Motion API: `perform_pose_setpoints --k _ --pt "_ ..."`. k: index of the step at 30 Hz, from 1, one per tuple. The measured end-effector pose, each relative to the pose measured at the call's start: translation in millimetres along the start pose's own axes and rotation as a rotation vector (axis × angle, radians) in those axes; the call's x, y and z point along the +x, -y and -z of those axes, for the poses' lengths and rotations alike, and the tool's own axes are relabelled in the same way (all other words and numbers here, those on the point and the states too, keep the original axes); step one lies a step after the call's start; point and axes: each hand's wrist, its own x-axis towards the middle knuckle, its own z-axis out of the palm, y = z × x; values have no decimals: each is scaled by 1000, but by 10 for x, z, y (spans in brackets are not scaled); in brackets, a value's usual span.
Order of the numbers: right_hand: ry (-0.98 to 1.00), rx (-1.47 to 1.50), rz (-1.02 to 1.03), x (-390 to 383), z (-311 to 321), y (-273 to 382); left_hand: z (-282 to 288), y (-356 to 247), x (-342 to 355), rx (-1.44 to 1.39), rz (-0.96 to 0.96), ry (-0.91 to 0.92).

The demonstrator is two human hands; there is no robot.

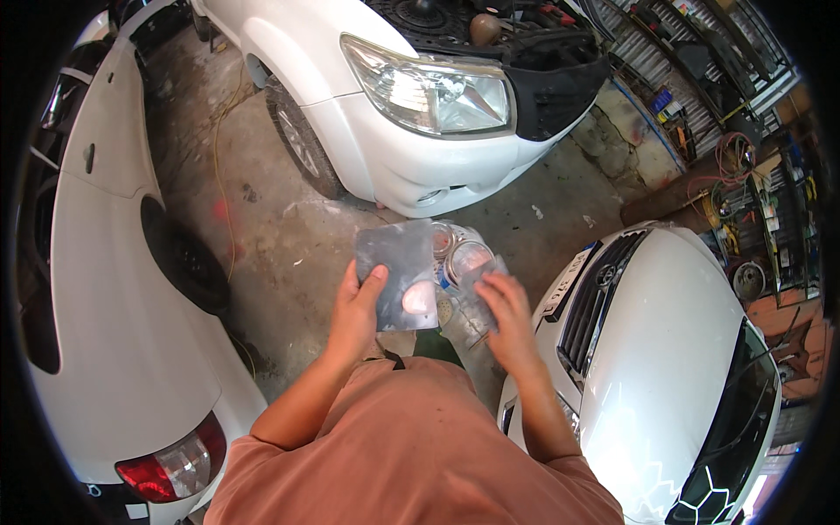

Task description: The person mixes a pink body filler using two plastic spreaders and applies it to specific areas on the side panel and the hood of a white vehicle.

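Note:
My left hand (356, 304) grips a flat grey mixing board (395, 249), thumb on top and the other fingers beneath. A smooth pale pink blob of putty (419, 298) lies near the board's lower right corner. To the right of the board, my right hand (510, 320) is closed on a thin grey putty spreader (478, 302), slightly blurred. The spreader is apart from the board. Below and between the hands stand open round tins, a larger tin (468, 255) with pinkish contents and a smaller tin (444, 238) behind it. The board and spreader partly hide what they stand on.
A white car (367, 131) with its bonnet area open stands ahead. Another white car (96, 280) is close on the left, and a third (647, 324) on the right. A yellow hose (220, 166) runs across the concrete floor (289, 254). Cluttered racks (770, 210) line the far right.

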Motion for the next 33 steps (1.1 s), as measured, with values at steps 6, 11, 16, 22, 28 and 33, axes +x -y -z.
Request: perform_pose_setpoints --k 6,11,16,22,28,33 --pt "80 -314 203 511 374 263 -103 -48 -171 454 -116 119" --pt "168 -216 307 343 95 416 -141 -88 -70 562 -215 41" --pt "225 -120 396 129 -109 523 -130 -131 -52 654 -268 -35" --pt "149 177 258 79 -68 499 -138 -327 55 462 -304 -31" --pt "4 331 324 188 -15 726 -116 -30 65 -166 44 -95" --pt "79 227 169 55 -365 95 12 198 31 -128 95 -150"
